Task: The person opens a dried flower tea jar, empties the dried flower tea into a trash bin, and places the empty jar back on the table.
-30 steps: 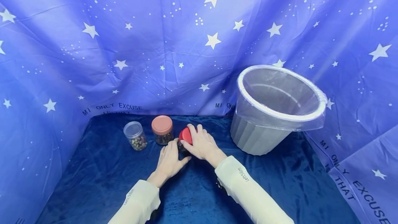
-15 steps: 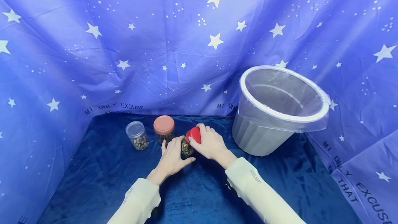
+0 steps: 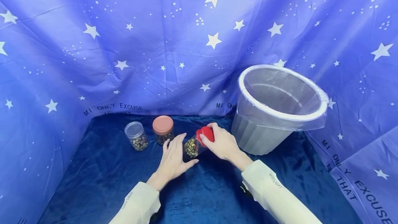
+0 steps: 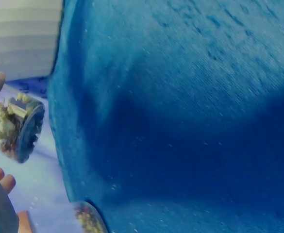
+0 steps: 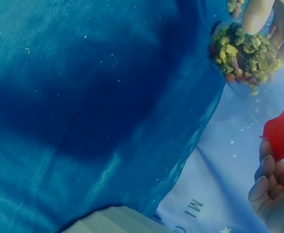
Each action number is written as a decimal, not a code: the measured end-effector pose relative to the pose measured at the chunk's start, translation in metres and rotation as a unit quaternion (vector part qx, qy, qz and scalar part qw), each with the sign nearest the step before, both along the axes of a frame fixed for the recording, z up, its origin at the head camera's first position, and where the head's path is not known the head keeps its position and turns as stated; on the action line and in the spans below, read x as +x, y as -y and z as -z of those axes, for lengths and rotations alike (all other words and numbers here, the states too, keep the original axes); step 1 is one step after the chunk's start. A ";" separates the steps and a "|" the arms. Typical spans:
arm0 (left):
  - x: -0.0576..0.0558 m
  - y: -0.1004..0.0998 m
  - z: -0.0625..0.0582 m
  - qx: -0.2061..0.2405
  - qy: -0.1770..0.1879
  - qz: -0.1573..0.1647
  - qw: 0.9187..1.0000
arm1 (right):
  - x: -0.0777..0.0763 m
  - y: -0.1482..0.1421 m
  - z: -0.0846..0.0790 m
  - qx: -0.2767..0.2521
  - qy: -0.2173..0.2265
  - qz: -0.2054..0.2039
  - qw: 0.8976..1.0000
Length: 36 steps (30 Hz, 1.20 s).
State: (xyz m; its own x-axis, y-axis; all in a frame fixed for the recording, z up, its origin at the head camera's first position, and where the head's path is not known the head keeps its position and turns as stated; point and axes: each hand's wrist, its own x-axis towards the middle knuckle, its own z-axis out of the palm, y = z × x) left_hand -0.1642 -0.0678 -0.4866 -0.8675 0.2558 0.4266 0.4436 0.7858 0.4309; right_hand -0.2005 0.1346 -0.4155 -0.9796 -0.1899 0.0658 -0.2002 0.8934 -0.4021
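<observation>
Two hands: R hand (image 3: 223, 143) gripping red lid (image 3: 206, 134), L hand (image 3: 172, 158) spread nr tilted jar (image 3: 191, 147).

Three jars (image 3: 139, 143) (image 3: 163, 138) (image 3: 191, 148), one red lid (image 3: 206, 136), one pink lid (image 3: 163, 124), one bin (image 3: 259, 137) over there, two hands (image 3: 172, 160) (image 3: 224, 144), two pale sleeves (image 3: 136, 201) (image 3: 276, 191)

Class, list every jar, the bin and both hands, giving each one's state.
Red-lidded jar: tilted, partly filled.
Pink-lidded jar: upright, lid on.
Clear jar: upright, partly filled.
Bin: upright, open-topped.
Clear liner: folded over the bin's rim.
Right hand: gripping the red lid.
Left hand: thumb spread, beside the tilted jar.
</observation>
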 end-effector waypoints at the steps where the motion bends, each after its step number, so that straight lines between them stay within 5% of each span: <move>1: 0.000 -0.001 -0.001 -0.001 -0.004 0.001 1.000 | 0.002 -0.001 -0.002 -0.006 0.003 0.000 1.000; 7: 0.003 -0.011 -0.009 0.022 -0.009 0.005 1.000 | 0.014 0.000 -0.010 -0.025 -0.002 -0.016 1.000; 17: 0.010 -0.028 -0.009 0.072 0.036 -0.001 0.997 | 0.023 0.002 -0.013 -0.019 0.039 -0.012 0.999; 23: 0.014 -0.036 -0.004 0.003 -0.040 -0.027 0.999 | 0.018 0.001 -0.011 0.017 0.092 0.009 0.996; 29: 0.014 -0.036 -0.001 -0.055 -0.141 -0.037 0.988 | 0.018 0.005 -0.006 0.029 0.099 0.040 0.994; 36: 0.014 -0.035 0.002 -0.065 -0.156 -0.050 0.984 | 0.018 0.006 -0.004 -0.010 0.113 0.064 0.991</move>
State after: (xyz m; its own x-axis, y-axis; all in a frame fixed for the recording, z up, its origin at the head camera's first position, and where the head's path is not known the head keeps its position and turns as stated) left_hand -0.1500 -0.0326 -0.4887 -0.7239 0.2452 0.6449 0.4550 0.8723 0.1791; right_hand -0.1822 0.1285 -0.4114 -0.9856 -0.0643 -0.1564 0.0117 0.8967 -0.4426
